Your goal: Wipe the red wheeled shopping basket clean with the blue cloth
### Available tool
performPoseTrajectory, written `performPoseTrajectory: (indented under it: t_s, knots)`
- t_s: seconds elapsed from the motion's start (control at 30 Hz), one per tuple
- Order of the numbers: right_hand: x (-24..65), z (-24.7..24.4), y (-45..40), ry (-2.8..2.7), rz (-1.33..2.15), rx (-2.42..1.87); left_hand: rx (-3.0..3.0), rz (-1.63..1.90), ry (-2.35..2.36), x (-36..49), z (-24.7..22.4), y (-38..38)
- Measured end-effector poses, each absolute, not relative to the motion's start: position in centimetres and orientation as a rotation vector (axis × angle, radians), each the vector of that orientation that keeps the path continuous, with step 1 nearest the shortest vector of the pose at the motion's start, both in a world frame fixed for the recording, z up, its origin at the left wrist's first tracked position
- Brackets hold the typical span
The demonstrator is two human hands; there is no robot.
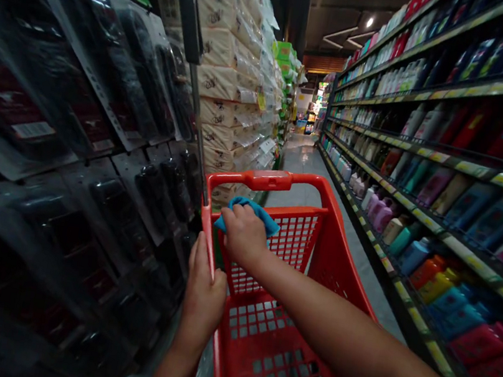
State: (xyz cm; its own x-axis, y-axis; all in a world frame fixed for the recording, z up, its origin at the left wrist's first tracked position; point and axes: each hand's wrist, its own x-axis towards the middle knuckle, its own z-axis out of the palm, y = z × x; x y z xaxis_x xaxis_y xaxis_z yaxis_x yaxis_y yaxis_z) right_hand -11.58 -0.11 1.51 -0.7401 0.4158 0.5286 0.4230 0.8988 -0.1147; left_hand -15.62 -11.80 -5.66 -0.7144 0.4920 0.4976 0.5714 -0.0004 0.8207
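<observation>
Head view: right hand (243, 234) half-hides blue cloth (259, 216).
</observation>
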Motion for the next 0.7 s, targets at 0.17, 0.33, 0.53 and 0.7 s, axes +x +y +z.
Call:
performPoseTrajectory:
  t_s: [0.17, 0.33, 0.53, 0.7]
  knots:
    - [-10.8, -1.7, 2.0, -2.46, -0.052, -0.322, -1.138, -1.865, -2.208, -15.7, -5.2, -12.2]
    - [-9.8, -6.0, 3.3, -2.162, 0.065, -0.805, -1.126, -1.934, -2.21, -15.2, -5.1, -12.3]
    - [-11.5, -12.2, 0.0, -2.549, 0.16, -0.672, -1.159, -2.025, -2.156, -15.1, -5.2, -12.5]
    - [-7.8, -19.2, -0.9, -2.936, 0.243, -0.576, -1.15, -2.068, -2.193, -15.1, -5.2, -12.4]
